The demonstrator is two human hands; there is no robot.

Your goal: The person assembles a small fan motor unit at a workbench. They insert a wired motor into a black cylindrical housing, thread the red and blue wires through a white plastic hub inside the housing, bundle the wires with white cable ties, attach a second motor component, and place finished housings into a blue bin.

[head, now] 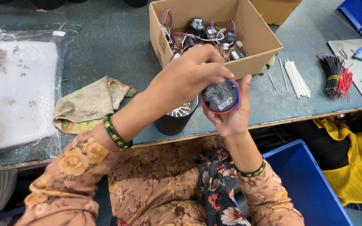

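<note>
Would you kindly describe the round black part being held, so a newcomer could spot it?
Start at the open cardboard box; just in front of it, both hands meet. The right hand cradles a round black disc, the left hand above. Unlike the box's parts, red and blue wires ring it.

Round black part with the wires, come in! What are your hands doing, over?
Both hands on it: left hand over the top, right hand cupping round black part. Red and blue wires wrap its edge. Black cylinder stands just behind.
</note>
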